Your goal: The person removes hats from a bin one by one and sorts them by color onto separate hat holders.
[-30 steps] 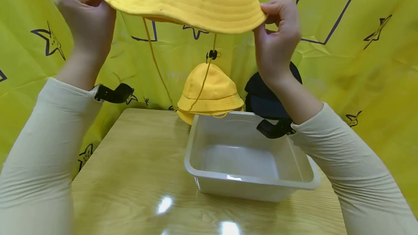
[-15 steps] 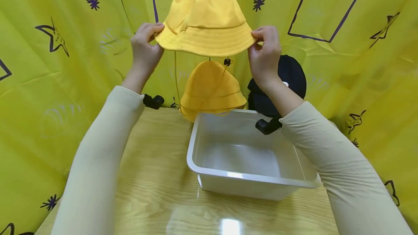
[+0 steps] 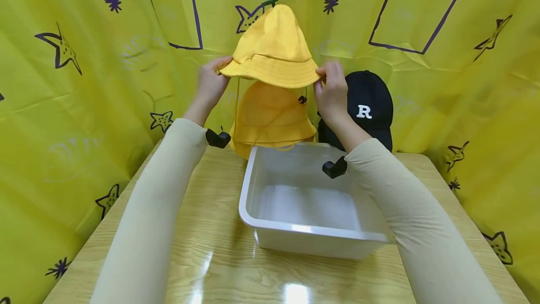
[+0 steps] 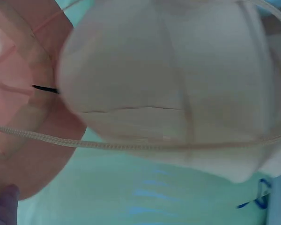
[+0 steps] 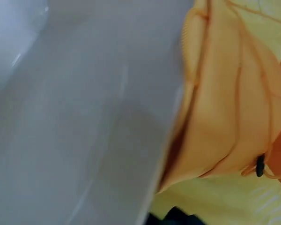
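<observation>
A yellow bucket hat (image 3: 273, 36) with a small green leaf (image 3: 272, 0) on its crown hangs in the air, brim down. My left hand (image 3: 211, 83) pinches the left side of its brim, and my right hand (image 3: 332, 90) grips the right side. Just below and behind it, more yellow hats (image 3: 274, 114) sit at the back of the bin. A chin cord (image 4: 107, 146) with a black toggle (image 3: 302, 100) dangles from the held hat. In the left wrist view, the held hat's underside (image 4: 61, 150) shows at the left, with a fingertip at its edge.
A white plastic bin (image 3: 320, 232) stands on the wooden table (image 3: 211, 229), in front of the hats. Black caps, one marked with a white R (image 3: 364, 111), sit at the back right. A patterned yellow curtain (image 3: 84, 107) surrounds the table.
Both hands have carried the hat away from me and down, toward the yellow hats at the back. They have come closer together, and the leaf on the crown has come into view.
</observation>
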`<state>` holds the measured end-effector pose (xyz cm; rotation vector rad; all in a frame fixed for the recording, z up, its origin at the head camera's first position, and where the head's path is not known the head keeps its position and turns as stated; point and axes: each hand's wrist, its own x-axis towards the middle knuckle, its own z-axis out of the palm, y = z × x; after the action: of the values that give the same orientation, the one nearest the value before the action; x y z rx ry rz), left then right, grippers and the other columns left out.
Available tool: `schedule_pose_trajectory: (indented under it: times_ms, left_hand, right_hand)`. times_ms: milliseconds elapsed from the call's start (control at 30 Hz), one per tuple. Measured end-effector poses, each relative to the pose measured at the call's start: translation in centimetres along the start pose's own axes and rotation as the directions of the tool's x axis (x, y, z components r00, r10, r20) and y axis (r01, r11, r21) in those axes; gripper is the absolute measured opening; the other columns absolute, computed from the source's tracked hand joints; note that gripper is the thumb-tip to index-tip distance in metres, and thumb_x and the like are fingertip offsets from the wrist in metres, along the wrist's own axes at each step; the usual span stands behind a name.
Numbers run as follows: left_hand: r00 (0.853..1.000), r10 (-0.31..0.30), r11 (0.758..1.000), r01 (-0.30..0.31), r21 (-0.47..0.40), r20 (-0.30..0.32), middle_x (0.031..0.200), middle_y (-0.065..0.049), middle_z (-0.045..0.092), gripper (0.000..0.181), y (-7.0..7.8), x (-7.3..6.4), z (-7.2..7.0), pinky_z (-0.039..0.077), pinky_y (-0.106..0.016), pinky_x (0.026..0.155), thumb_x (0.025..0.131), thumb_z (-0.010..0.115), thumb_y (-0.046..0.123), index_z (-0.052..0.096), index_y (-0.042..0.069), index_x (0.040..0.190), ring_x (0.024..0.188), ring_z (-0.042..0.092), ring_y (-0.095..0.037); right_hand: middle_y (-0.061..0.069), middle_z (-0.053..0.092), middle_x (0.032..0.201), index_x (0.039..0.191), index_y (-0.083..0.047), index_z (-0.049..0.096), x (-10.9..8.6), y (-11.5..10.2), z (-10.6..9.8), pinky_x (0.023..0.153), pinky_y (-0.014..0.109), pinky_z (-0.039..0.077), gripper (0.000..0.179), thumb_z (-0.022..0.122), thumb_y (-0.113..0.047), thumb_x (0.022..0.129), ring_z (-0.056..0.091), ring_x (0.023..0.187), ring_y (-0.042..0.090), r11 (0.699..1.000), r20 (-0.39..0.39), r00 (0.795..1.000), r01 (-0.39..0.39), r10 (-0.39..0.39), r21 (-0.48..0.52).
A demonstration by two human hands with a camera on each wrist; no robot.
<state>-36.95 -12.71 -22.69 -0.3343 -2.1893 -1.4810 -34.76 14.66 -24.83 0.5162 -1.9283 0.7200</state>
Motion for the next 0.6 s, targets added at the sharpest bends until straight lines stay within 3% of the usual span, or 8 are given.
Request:
schedule_pose_trajectory:
  times_ms: [167, 267, 333, 400, 467, 533, 600]
  left_hand:
    - [0.991, -0.051, 0.998, 0.055, -0.026, 0.120, 0.136, -0.011, 0.054, 0.039, -2.5, -1.1, 0.6, 0.042, -0.028, 0.102, 0.092, 0.061, 0.012, 0.056, 0.005, 0.130, 0.128, 0.047, -0.020]
    - [0.978, -0.075, 0.997, 0.077, -0.003, 0.197, 0.136, -0.012, 0.054, 0.043, -3.6, -1.7, 0.5, 0.044, -0.033, 0.100, 0.090, 0.062, 0.011, 0.055, 0.004, 0.132, 0.127, 0.048, -0.021]
    - [0.974, -0.069, 0.997, 0.064, 0.031, 0.214, 0.133, -0.014, 0.055, 0.043, -4.1, -2.1, 0.3, 0.044, -0.035, 0.100, 0.089, 0.065, 0.012, 0.057, 0.003, 0.130, 0.125, 0.050, -0.023]
    - [0.984, -0.007, 0.997, -0.009, 0.083, 0.180, 0.126, -0.015, 0.059, 0.037, -4.7, -2.5, 0.2, 0.044, -0.038, 0.099, 0.087, 0.066, 0.011, 0.061, 0.001, 0.123, 0.118, 0.054, -0.026]
    - [0.988, 0.118, 0.980, -0.132, 0.151, 0.099, 0.114, -0.017, 0.064, 0.026, -5.2, -3.1, 0.3, 0.047, -0.041, 0.093, 0.086, 0.067, 0.009, 0.066, -0.001, 0.110, 0.107, 0.059, -0.028]
    - [0.969, 0.245, 0.938, -0.238, 0.251, 0.001, 0.101, -0.016, 0.065, 0.016, -5.7, -3.8, 0.5, 0.051, -0.040, 0.085, 0.085, 0.066, 0.006, 0.069, -0.001, 0.099, 0.095, 0.063, -0.028]
    - [0.940, 0.334, 0.893, -0.291, 0.344, -0.074, 0.093, -0.016, 0.067, 0.010, -6.3, -4.4, 1.0, 0.053, -0.039, 0.075, 0.085, 0.065, 0.005, 0.070, -0.001, 0.092, 0.087, 0.064, -0.028]
  right_hand:
    - [0.026, 0.052, 0.093, 0.095, 0.009, 0.054, -1.0, 1.1, 0.1, 0.075, 0.041, 0.050, 0.009, 0.054, 0.001, 0.092, 0.054, 0.085, 0.037, 0.999, 0.044, 0.998, -0.047, 0.047, -0.004]
    - [0.025, 0.055, 0.095, 0.097, 0.009, 0.056, -1.5, 1.5, 0.3, 0.078, 0.041, 0.050, 0.010, 0.055, 0.002, 0.091, 0.055, 0.088, 0.036, 0.998, 0.090, 0.994, -0.052, 0.055, -0.032]
    - [0.023, 0.059, 0.095, 0.098, 0.008, 0.059, -1.9, 1.8, 0.4, 0.078, 0.041, 0.050, 0.011, 0.057, 0.001, 0.090, 0.056, 0.089, 0.034, 0.996, 0.117, 0.992, -0.047, 0.055, -0.074]
    - [0.022, 0.061, 0.094, 0.097, 0.007, 0.060, -2.2, 2.0, 0.5, 0.079, 0.041, 0.050, 0.010, 0.059, 0.001, 0.089, 0.057, 0.088, 0.035, 0.994, 0.142, 0.989, -0.032, 0.047, -0.105]
    - [0.022, 0.061, 0.094, 0.097, 0.007, 0.061, -2.6, 2.3, 0.5, 0.080, 0.042, 0.050, 0.010, 0.060, 0.002, 0.088, 0.057, 0.088, 0.035, 0.993, 0.166, 0.985, -0.025, 0.044, -0.116]
    - [0.023, 0.060, 0.094, 0.097, 0.008, 0.060, -2.9, 2.5, 0.5, 0.081, 0.043, 0.049, 0.010, 0.059, 0.004, 0.088, 0.056, 0.089, 0.036, 0.994, 0.195, 0.980, -0.026, 0.046, -0.103]
    - [0.024, 0.059, 0.096, 0.097, 0.008, 0.059, -3.2, 2.8, 0.6, 0.083, 0.044, 0.048, 0.010, 0.058, 0.006, 0.088, 0.055, 0.091, 0.036, 0.995, 0.233, 0.971, -0.036, 0.057, -0.093]
